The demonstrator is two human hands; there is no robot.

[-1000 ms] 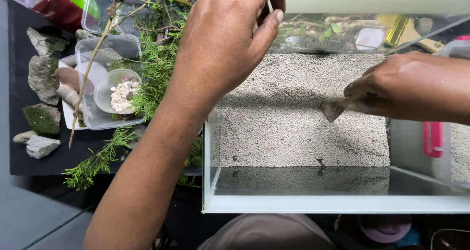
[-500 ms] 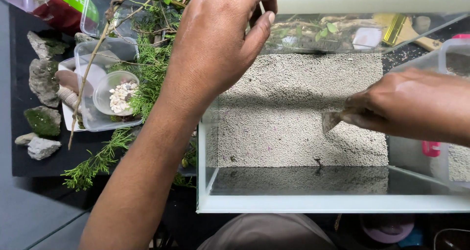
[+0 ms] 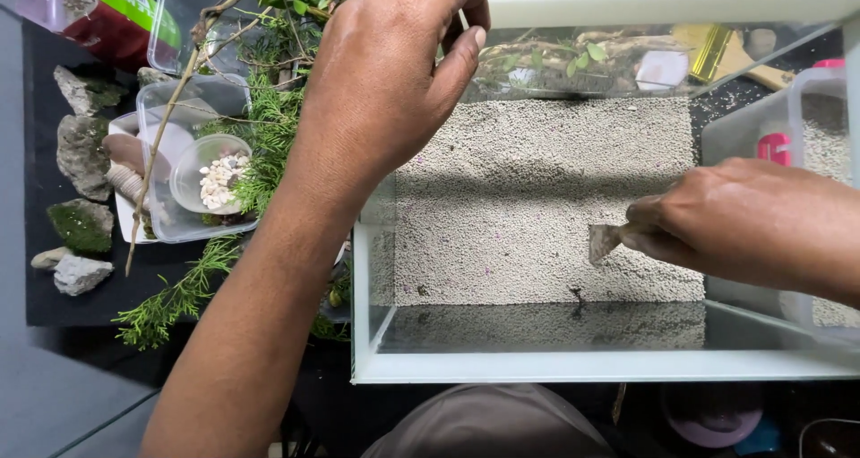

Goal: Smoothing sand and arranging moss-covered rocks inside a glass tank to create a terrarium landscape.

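Two hands work at the glass tank (image 3: 591, 368): right hand (image 3: 743, 225) closed on a small scraper (image 3: 605, 240) over its gravel bed (image 3: 546, 198), levelling it; left hand (image 3: 394, 73) pinches something thin at the tank's rear rim

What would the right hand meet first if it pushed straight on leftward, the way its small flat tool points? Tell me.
Probably the pale grey gravel bed under the tool held by the right hand; higher up, the clear glass tank's left wall. Depth is unclear.
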